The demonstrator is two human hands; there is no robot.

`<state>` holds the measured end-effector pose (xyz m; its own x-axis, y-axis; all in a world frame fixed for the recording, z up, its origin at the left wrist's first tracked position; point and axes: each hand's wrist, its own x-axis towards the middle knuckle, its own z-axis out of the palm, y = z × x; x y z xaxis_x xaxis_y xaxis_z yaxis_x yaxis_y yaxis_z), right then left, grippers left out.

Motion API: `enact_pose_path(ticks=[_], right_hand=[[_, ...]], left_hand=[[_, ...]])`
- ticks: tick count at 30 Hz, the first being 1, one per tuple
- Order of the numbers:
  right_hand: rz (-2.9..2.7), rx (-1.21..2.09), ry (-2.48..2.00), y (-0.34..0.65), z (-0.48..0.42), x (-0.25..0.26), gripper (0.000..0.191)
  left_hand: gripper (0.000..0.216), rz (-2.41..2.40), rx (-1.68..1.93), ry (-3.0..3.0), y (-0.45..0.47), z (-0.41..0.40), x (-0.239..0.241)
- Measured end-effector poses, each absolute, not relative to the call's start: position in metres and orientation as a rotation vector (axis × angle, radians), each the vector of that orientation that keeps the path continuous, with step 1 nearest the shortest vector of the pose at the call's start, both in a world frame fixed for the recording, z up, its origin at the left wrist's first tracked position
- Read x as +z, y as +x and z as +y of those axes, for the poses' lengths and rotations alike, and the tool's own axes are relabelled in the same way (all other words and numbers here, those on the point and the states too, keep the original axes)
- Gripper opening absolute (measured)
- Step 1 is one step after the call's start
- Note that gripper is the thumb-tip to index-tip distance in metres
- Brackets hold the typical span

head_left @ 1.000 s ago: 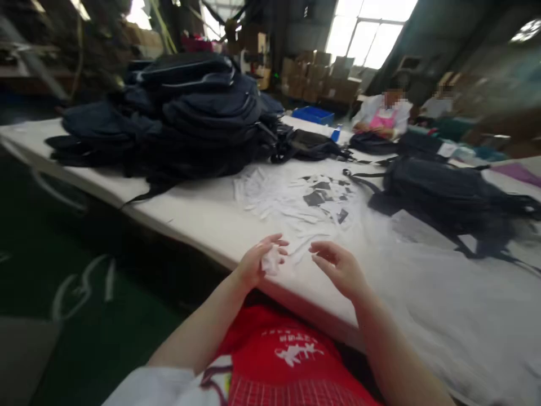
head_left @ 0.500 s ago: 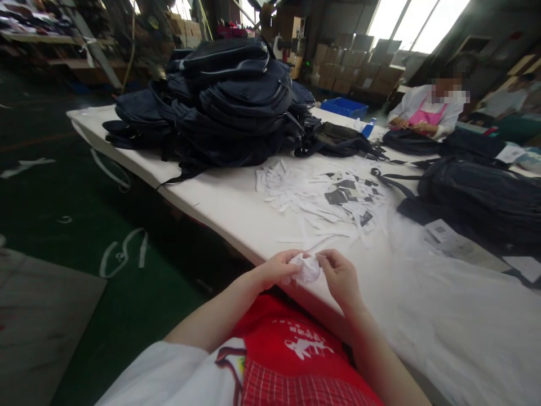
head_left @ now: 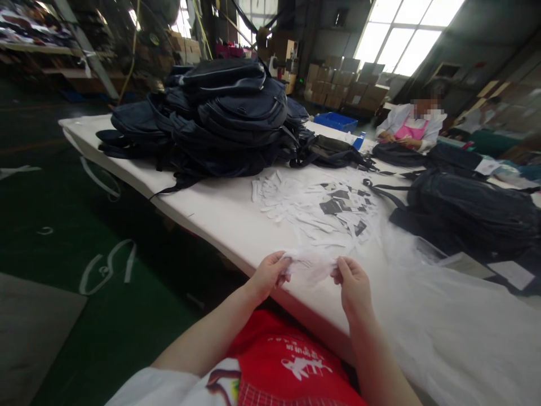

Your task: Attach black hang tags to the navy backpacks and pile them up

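Between my two hands stretches a thin, white, crumpled sheet point(head_left: 311, 265), see-through like a plastic bag or tissue paper. My left hand point(head_left: 271, 274) pinches its left end, fingers closed. At the opposite end my right hand point(head_left: 351, 277) grips it between thumb and fingers. Both hands are just above the near edge of the white table point(head_left: 228, 225). Past them lies a heap of white paper strips point(head_left: 287, 203) mixed with dark and pale tags point(head_left: 338, 203).
Dark backpacks point(head_left: 236, 113) are piled at the far left of the table. Another backpack point(head_left: 473, 203) lies to the right, near clear plastic sheeting point(head_left: 448, 327). A person point(head_left: 412, 127) in a pink apron handles dark fabric across the table. Behind stands a blue crate point(head_left: 336, 122).
My hands have moved apart, and the white sheet, bunched up before, is now spread between them. The view has tilted up slightly.
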<state>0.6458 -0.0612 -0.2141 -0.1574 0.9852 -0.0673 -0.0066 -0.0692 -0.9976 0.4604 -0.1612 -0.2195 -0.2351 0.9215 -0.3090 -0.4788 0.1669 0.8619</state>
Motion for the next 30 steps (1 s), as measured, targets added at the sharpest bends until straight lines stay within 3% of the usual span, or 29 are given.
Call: enact_pose_path(ticks=[7, 12, 16, 21, 26, 30], right_hand=[[-1.319, 1.546, -1.123, 0.648, -0.063, -0.211, 0.041], [-1.403, 1.639, -0.994, 0.649, -0.066, -0.211, 0.069], [-1.634, 1.463, -1.223, 0.649, -0.067, -0.209, 0.049], [-1.326, 1.335, -1.355, 0.654, -0.061, -0.208, 0.041], [-0.918, 1.599, -1.029, 0.659, -0.047, -0.212, 0.021], [-0.682, 1.616, -0.978, 0.675, -0.023, -0.208, 0.019]], left_hand=[[0.050, 1.271, 1.488, 0.390, 0.460, -0.159, -0.219], [0.048, 1.333, 1.415, 0.473, 0.459, -0.162, -0.222], [0.044, 1.276, 1.313, 0.650, 0.460, -0.165, -0.223], [0.040, 1.259, 1.196, 0.830, 0.450, -0.168, -0.219], [0.030, 1.269, 1.073, 0.813, 0.443, -0.167, -0.224], [0.026, 1.362, 1.273, 0.634, 0.433, -0.162, -0.237]])
